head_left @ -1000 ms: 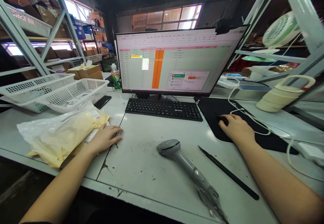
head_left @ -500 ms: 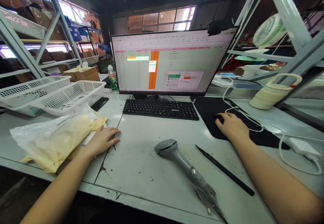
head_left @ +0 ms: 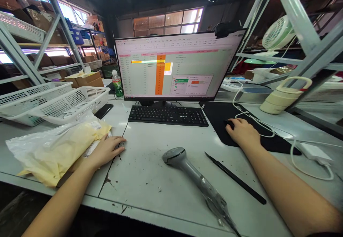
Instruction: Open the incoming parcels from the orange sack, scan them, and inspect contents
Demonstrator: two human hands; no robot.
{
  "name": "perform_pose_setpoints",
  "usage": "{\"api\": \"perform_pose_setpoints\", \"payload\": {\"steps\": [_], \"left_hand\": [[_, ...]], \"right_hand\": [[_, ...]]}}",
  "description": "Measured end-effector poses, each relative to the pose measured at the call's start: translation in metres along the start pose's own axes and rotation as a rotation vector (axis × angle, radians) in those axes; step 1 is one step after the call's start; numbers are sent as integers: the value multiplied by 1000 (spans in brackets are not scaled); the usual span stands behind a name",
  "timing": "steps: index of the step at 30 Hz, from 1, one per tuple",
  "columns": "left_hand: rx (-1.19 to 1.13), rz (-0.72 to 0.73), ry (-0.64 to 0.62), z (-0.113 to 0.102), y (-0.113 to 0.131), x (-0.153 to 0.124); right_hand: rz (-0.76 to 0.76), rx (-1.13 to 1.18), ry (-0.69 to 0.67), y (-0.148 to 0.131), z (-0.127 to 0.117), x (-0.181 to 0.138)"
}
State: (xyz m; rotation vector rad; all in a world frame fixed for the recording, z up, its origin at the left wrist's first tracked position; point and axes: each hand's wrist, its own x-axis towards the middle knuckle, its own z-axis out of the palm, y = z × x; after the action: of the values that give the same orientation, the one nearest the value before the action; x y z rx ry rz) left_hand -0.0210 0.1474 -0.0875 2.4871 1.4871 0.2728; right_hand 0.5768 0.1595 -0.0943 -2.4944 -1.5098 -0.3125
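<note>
My right hand lies over a black computer mouse on the dark mouse pad, fingers curved around it. On the left, my left hand rests on the table with fingers stretched out. Something small and greyish shows beneath its fingertips, too hidden to name. Against that hand and wrist lies a clear plastic bag with yellow packets inside. The monitor displays a spreadsheet with an orange column and a highlighted row. A black keyboard sits below it.
A grey barcode scanner and a black pointed craft knife or pen-like tool lie in front. White baskets, a phone and a green bottle stand left. A cream tumbler, white cable and adapter are right.
On the monitor, the highlighted bar now reaches into the orange column, and the small pop-up has shifted right and turned partly yellow. The view has moved slightly; both hands keep their places.
</note>
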Motion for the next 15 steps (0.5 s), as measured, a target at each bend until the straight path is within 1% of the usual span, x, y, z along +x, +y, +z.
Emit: {"api": "perform_pose_setpoints", "payload": {"steps": [15], "left_hand": [[7,11,11,1,-2,0]], "right_hand": [[7,4,22,-3,-3,-4]]}}
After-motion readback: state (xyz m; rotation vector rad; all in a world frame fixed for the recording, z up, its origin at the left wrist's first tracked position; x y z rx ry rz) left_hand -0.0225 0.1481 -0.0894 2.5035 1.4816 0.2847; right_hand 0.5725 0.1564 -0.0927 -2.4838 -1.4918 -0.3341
